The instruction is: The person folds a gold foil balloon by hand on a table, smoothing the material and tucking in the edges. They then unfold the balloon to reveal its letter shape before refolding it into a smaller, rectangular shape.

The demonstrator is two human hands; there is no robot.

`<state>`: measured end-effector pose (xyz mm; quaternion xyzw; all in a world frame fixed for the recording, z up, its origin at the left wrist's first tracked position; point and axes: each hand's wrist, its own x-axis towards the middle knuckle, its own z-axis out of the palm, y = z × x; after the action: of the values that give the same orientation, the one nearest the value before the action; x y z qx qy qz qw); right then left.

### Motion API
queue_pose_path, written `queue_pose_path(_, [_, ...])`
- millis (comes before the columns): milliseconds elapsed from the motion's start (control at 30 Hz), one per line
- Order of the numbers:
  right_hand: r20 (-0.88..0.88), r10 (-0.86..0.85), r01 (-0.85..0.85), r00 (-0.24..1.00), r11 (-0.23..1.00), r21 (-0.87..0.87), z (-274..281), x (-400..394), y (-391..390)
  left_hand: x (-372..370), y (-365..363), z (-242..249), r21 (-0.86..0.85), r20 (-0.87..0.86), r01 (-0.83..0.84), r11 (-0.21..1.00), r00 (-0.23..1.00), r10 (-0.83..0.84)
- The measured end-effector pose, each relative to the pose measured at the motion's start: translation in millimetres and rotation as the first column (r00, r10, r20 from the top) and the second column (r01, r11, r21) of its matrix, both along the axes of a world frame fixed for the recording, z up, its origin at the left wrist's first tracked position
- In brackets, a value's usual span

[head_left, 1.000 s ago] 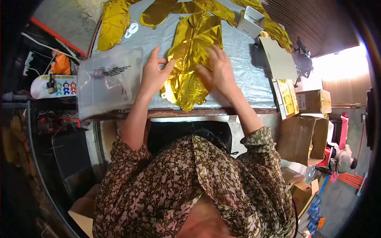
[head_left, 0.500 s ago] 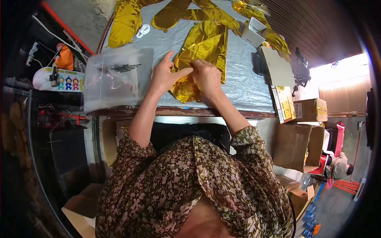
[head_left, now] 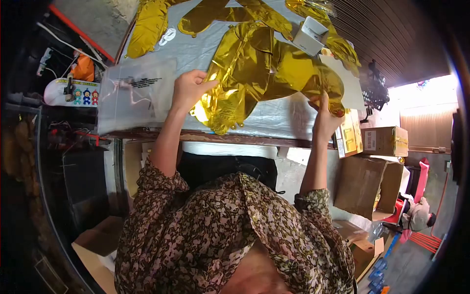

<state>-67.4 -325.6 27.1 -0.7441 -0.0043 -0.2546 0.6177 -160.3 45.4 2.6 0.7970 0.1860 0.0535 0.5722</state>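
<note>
A shiny gold foil balloon [head_left: 245,68], flat and uninflated, is partly unfolded across the cloth-covered table. My left hand [head_left: 190,92] is at its left edge, thumb lying on the foil and fingers curled against the edge. On the other side, my right hand [head_left: 325,122] pinches the balloon's right-hand section, which stretches out over the table toward the box at the right. The fingertips of my right hand are partly hidden by the foil. Creases run over the crumpled lower left part, near the table's front edge.
A clear plastic bag [head_left: 134,100] lies left of the balloon. More gold foil balloons [head_left: 149,27] and a white ribbon coil [head_left: 167,36] are farther back. A white open box [head_left: 311,35] stands at the back right. Cardboard boxes [head_left: 364,183] are stacked right; a person [head_left: 418,214] is far right.
My right hand has moved right, pulling a folded section of the gold foil balloon out sideways. My left hand has shifted slightly left, to the balloon's edge.
</note>
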Motion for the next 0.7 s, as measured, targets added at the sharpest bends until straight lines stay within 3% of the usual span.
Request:
queue_pose_path(67, [0.049, 0.062, -0.053, 0.997, 0.984, -0.169, -3, -1, -6, -6, 25, -21, 0.140, 0.075, -0.057, 0.989, 0.996, 0.047])
queue_pose_path(100, [0.063, 0.028, -0.002, 0.998, 0.922, -0.387, -4, 2, -13, -14, 26, -21, 0.176, 0.098, -0.088, 0.981, 0.993, 0.071])
queue_pose_path(200, [-0.110, 0.095, -0.136, 0.989, 0.867, -0.479, -5, -3, -29, -36, 29, -27, 0.119, 0.099, -0.182, 0.976, 0.980, 0.171])
queue_pose_path(233, [-0.075, -0.028, -0.041, 0.997, 0.633, -0.773, 18, -16, -21, -42, 31, -30, 0.058, 0.097, -0.177, 0.983, 0.981, 0.170])
queue_pose_path(267, [-0.072, -0.021, -0.042, 0.997, 0.631, -0.774, 29, -23, 0, -44, 41, -36, 0.055, 0.100, -0.183, 0.982, 0.979, 0.177])
queue_pose_path(333, [0.161, -0.014, 0.143, 0.987, 0.542, -0.828, 52, -32, 23, -48, 42, -35, 0.012, 0.108, -0.194, 0.981, 0.976, 0.191])
queue_pose_path(400, [0.265, 0.258, 0.075, 0.929, 0.571, -0.818, 66, -17, 57, -49, 43, -29, 0.041, 0.055, -0.137, 0.990, 0.989, 0.134])
queue_pose_path(500, [0.002, 0.464, -0.236, 0.886, 0.453, -0.860, 58, 35, 136, -45, 35, -19, 0.026, 0.028, -0.060, 0.998, 0.998, 0.059])
queue_pose_path(600, [0.015, 0.560, -0.251, 0.828, 0.394, -0.884, 6, 94, 194, -42, 33, -22, -0.039, 0.040, -0.024, 0.999, 0.999, 0.026])
queue_pose_path(667, [-0.086, 0.440, -0.210, 0.894, 0.241, -0.948, -1, 107, 216, -45, 23, -10, 0.000, 0.016, 0.030, 1.000, 0.999, -0.030])
queue_pose_path(700, [-0.086, 0.441, -0.210, 0.893, 0.242, -0.947, -1, 114, 219, -46, 18, -2, 0.067, 0.020, 0.030, 0.997, 0.999, -0.031])
